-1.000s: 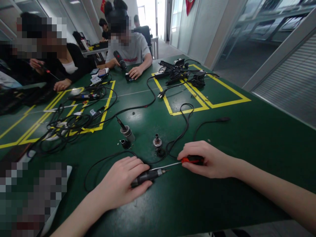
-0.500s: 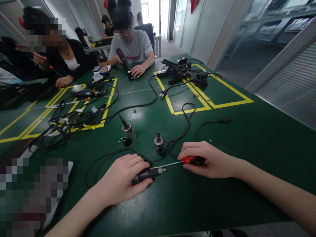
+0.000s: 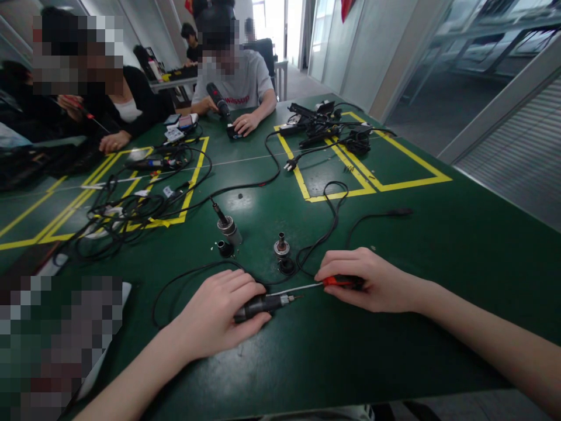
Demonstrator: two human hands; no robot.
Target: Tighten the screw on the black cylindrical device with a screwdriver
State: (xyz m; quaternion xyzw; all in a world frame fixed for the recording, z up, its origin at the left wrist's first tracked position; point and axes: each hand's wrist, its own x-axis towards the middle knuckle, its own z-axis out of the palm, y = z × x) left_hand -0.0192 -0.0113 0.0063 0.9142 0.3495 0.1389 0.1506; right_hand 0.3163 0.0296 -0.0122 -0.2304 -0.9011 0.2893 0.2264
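Observation:
My left hand (image 3: 225,313) is wrapped round a black cylindrical tool (image 3: 263,305) with a thin metal tip, lying on the green table. My right hand (image 3: 366,280) grips the red and black handle of a screwdriver (image 3: 337,282). The screwdriver's shaft runs left along the black tool, and its end is hidden by my left fingers. Beyond my hands stand a metal cylinder with a dark stem (image 3: 229,228) and a smaller round metal part (image 3: 281,247). A black ring-shaped part (image 3: 287,267) and a black cap (image 3: 225,248) lie close to them.
Tangled black cables (image 3: 127,204) cover the left side. A pile of black devices (image 3: 313,126) lies by yellow tape at the back. A loose cable (image 3: 335,219) curves beyond my right hand. Across the table, a person (image 3: 245,82) holds a black tool; another sits at left.
The whole view has shifted very slightly. Both hands keep their holds, with no clear movement of the tool or screwdriver.

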